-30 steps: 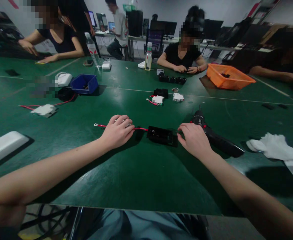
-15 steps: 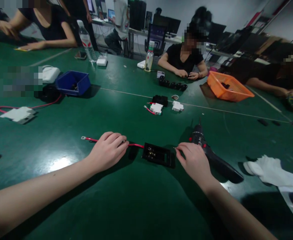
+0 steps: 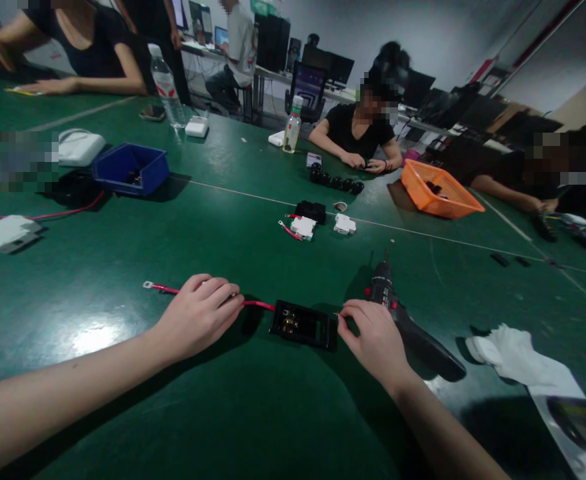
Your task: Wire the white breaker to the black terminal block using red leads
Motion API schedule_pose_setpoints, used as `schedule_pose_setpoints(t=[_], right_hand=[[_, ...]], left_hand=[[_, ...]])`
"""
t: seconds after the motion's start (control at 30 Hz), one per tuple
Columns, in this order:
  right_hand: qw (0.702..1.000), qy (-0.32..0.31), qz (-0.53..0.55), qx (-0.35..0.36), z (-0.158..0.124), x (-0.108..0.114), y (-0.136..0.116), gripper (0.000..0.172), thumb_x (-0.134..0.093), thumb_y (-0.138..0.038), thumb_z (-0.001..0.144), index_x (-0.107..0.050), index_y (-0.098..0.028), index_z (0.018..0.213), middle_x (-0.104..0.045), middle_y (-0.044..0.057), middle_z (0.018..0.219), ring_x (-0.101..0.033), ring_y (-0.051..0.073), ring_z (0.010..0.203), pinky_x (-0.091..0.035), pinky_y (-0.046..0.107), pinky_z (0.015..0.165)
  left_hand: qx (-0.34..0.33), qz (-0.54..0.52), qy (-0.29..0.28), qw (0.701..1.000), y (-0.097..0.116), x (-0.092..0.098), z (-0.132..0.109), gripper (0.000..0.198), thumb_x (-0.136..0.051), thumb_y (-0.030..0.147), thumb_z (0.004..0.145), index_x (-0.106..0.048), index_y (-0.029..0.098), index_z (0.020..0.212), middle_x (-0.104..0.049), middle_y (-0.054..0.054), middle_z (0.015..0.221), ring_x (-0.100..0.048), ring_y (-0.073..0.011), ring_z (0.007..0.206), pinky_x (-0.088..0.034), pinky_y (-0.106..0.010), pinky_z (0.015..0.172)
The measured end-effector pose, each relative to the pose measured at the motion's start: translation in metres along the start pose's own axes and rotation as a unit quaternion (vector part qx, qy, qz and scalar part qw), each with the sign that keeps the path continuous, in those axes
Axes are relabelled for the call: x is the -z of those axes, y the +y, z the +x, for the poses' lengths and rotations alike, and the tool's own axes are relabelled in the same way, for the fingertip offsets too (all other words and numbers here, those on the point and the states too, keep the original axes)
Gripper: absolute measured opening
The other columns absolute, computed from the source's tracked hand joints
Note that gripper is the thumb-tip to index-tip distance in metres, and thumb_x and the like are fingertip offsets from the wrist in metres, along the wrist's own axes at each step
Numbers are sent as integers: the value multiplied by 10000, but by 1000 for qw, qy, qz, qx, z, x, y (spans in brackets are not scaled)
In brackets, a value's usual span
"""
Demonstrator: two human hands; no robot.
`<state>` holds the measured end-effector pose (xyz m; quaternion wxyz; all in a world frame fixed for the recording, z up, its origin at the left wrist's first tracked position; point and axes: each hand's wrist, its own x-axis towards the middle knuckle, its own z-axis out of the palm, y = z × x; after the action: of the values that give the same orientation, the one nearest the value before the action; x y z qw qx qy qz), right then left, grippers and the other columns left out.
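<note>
My left hand (image 3: pixel 200 313) is closed round a red cable (image 3: pixel 259 304), whose metal ring lug (image 3: pixel 148 285) sticks out on the left. The cable's other end runs into a black rectangular housing (image 3: pixel 301 341), which lies on the green table with brass-coloured metal parts inside. Just right of the housing, my right hand (image 3: pixel 373 333) pinches a tiny metal piece (image 3: pixel 337 314), perhaps a screw, between thumb and forefinger. A black cordless drill (image 3: pixel 423 343) lies close beside that hand, its bit pointing away from me.
White modules (image 3: pixel 303 228) with red leads lie ahead of my hands. A blue bin (image 3: pixel 131 175) is at the back left, an orange basket (image 3: pixel 440 190) at the back right. White gloves (image 3: pixel 507 353) lie right of the drill. Several people sit around the table.
The view has shifted, so the table's objects appear slightly further left and lower. Both hands keep their grips, and the housing stays between them.
</note>
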<state>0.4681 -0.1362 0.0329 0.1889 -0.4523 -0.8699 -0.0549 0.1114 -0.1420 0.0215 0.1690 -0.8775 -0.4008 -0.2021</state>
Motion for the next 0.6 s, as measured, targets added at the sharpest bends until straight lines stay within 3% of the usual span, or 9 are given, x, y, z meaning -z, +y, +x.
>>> schedule_pose_setpoints(t=[0.17, 0.3, 0.43, 0.6], right_hand=[[999, -8, 43, -18, 9, 10, 1, 29, -592, -190, 914, -617, -187, 901, -677, 88, 993, -643, 255, 945, -491, 424, 844], [993, -9, 114, -26, 33, 25, -14, 25, -603, -198, 908, -612, -203, 885, -666, 78, 1005, -638, 241, 950, -507, 415, 844], [991, -46, 126, 24, 57, 33, -47, 45, -605, -176, 902, -617, -198, 865, -659, 80, 1046, -634, 234, 983, -505, 408, 858], [989, -97, 27, 106, 77, 33, -79, 73, -587, -175, 916, -640, -173, 865, -670, 99, 1063, -633, 235, 972, -495, 400, 837]], left_hand=[[2, 2, 25, 1000, -1, 0, -1, 151, -549, 224, 958, -697, 203, 931, -713, -42, 991, -624, -210, 916, -438, -400, 814], [5, 4, 22, 1000, 0, -2, -5, 159, -539, 222, 963, -695, 203, 941, -706, -42, 995, -617, -213, 928, -430, -403, 806], [5, 5, 21, 1000, 1, -3, -8, 169, -531, 222, 963, -698, 193, 965, -699, -60, 1017, -608, -224, 948, -420, -414, 813], [11, 13, 14, 1000, 2, 0, -10, 170, -519, 190, 948, -687, 173, 968, -686, -84, 1017, -588, -236, 915, -403, -419, 784]])
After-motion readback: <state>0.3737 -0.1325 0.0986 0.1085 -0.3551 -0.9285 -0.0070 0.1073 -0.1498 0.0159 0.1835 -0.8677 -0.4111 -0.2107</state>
